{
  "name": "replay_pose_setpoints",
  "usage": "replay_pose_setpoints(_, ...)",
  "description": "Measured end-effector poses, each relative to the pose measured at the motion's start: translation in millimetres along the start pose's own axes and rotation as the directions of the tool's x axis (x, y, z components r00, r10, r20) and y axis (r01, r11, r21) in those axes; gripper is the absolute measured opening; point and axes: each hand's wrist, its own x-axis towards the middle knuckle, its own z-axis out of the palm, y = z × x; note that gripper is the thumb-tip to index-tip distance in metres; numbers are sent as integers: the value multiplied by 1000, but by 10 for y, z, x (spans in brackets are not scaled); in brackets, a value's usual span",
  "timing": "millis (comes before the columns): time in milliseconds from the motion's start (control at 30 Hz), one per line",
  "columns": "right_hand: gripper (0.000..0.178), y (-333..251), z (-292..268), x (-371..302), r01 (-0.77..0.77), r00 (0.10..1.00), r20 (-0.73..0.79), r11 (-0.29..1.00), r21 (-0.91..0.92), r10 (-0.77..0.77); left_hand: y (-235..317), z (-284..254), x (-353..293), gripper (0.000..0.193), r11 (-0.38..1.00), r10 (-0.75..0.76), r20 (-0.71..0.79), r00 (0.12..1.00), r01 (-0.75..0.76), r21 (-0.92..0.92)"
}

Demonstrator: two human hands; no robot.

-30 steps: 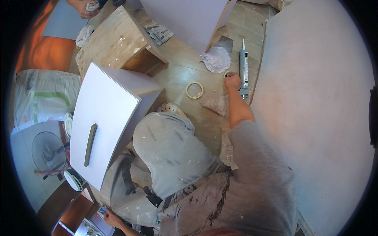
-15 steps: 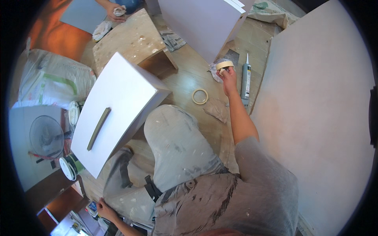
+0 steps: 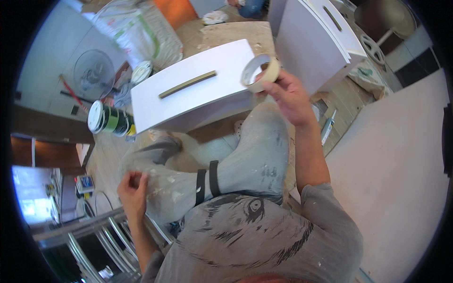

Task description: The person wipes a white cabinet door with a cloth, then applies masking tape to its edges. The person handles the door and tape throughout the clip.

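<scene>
My right hand grips a roll of cream masking tape, raised over the right end of a white drawer. The ring faces left, and the thumb and fingers close on its right side. That drawer lies in front of my knees, its curved front turned up and a dark bronze bar handle across it. By my left knee, my left hand is curled with thumb and fingertips together. Whether anything is between them does not show.
A paint bucket lies tipped beside the drawer's left end. Behind it are a clear fan and a filled sack. A white cabinet piece stands ahead; a sealant tube lies right, beside a large pale panel. An aluminium ladder is lower left.
My right hand has drawn the tape roll back from the floor, up and closer to me. My left hand has risen to my left knee. The view has turned leftward.
</scene>
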Motion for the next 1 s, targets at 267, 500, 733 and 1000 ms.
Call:
replay_pose_setpoints(267, 26, -72, 1466, 157, -363, 857, 378, 931, -39, 350, 1265, 551, 489, 42, 758, 591, -38, 806, -571, -314)
replay_pose_setpoints(500, 18, 7, 1551, 448, -359, 748, 463, 877, -320, 475, 587, 350, 879, 20, 796, 358, -111, 927, -365, -484)
replay_pose_setpoints(733, 15, 259, 1621, 1603, -169, 916, 299, 934, -315, 267, 135, -363, 2372, 27, 677, 22, -457, 889, -350, -647)
replay_pose_setpoints(1000, 22, 764, 2049, 2075, -174, 812, 400, 831, -529, 424, -204, 137, 2578, 29, 465, 182, -76, 980, -154, -872)
